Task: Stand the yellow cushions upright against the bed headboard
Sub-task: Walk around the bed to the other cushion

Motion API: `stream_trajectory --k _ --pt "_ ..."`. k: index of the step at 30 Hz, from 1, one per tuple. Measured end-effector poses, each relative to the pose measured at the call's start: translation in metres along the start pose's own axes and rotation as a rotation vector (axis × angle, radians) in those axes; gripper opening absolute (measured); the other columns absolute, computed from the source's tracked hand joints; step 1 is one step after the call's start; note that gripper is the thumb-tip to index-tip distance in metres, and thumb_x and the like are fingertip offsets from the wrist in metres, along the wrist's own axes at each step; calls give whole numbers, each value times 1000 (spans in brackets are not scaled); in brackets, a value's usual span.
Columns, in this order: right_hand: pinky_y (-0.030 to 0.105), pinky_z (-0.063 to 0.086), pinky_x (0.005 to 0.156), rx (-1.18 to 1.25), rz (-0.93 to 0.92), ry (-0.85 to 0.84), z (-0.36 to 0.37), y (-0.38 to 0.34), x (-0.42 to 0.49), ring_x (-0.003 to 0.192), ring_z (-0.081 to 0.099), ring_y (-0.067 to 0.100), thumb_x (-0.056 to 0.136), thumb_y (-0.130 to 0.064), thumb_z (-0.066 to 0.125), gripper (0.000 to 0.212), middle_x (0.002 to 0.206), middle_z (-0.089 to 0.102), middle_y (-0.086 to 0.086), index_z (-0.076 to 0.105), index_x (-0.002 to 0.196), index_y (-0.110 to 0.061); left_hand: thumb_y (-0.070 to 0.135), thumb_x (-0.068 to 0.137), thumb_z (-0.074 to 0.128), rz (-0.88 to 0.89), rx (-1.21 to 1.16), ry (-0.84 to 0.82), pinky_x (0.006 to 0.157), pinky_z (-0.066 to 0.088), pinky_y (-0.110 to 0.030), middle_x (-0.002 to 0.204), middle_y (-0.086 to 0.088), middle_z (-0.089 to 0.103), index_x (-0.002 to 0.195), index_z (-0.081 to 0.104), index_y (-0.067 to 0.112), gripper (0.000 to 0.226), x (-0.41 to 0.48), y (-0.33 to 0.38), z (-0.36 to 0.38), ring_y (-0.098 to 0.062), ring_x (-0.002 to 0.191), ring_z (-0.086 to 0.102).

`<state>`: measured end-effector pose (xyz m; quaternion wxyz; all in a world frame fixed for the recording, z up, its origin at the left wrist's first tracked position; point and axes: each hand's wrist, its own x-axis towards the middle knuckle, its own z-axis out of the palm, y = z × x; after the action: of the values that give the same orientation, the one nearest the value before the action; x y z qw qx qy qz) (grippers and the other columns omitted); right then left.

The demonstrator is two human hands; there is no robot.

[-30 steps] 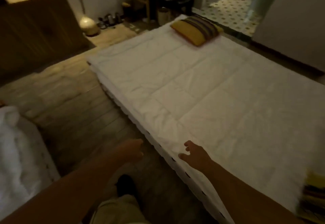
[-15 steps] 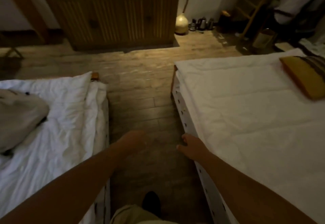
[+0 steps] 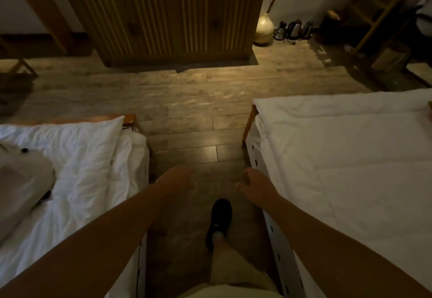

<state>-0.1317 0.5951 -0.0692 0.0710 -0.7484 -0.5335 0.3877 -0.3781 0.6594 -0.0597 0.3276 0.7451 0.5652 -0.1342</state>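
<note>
I stand in the aisle between two beds. My left hand (image 3: pixel 175 179) hangs over the floor with loosely curled fingers and holds nothing. My right hand (image 3: pixel 253 186) hovers beside the edge of the right bed (image 3: pixel 339 162), fingers loosely curled, empty. Only a tiny sliver of a yellow cushion (image 3: pixel 430 108) shows at the far right edge on that bed. No headboard is in view.
The left bed (image 3: pixel 88 157) carries a rumpled white duvet and a grey bundle (image 3: pixel 21 180). A wooden slatted cabinet (image 3: pixel 163 19) stands ahead, with a round vase (image 3: pixel 264 27) and kettles (image 3: pixel 294 29) on the floor. My black shoe (image 3: pixel 219 220) is on the wood floor.
The view has swung left, away from the right bed. The yellow cushion slid almost out of frame at the right. My right hand came off the mattress edge.
</note>
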Motion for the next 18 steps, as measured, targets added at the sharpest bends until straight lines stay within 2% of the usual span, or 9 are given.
stream_trajectory --k 3,7,10,12,14,16,18 --pt "21 41 90 23 0 4 -33 -14 79 120 56 26 97 -29 58 42 134 57 13 52 132 -5 26 97 53 9 24 -19 104 46 -37 145 -10 48 144 42 16 49 75 11 -56 -26 129 51" --pt "27 46 91 58 1 -4 -85 -42 168 115 58 24 92 -30 62 48 129 58 8 49 135 -13 27 98 52 8 65 -46 114 32 -36 157 -9 35 152 30 17 58 160 29 -135 -26 142 35" --pt "34 52 90 51 -9 37 -125 -62 225 108 62 24 91 -35 63 45 124 60 10 51 128 -13 33 97 54 22 104 23 114 33 -38 153 -8 41 149 35 17 58 217 45 -185 -26 140 39" --pt "35 51 92 65 -10 66 -149 -73 260 108 61 23 90 -36 66 47 138 53 17 53 128 -11 37 95 56 50 137 68 110 38 -38 147 -8 49 146 40 17 57 253 54 -214 -26 135 44" --pt "42 47 103 100 -2 74 -170 -84 293 122 56 27 90 -37 67 57 149 43 18 48 137 -11 39 94 56 79 153 78 109 39 -38 147 -8 49 146 40 18 59 289 62 -241 -26 135 45" --pt "42 45 105 125 27 82 -188 -92 329 128 52 28 90 -41 66 59 141 52 15 47 139 -13 41 94 57 115 183 66 109 39 -39 147 -8 49 146 39 18 60 327 68 -266 -26 135 45" --pt "36 46 101 154 40 78 -203 -100 367 123 55 25 91 -41 66 57 136 57 10 49 137 -14 42 93 57 165 209 53 106 42 -39 144 -9 52 147 35 19 63 368 72 -289 -27 132 47"
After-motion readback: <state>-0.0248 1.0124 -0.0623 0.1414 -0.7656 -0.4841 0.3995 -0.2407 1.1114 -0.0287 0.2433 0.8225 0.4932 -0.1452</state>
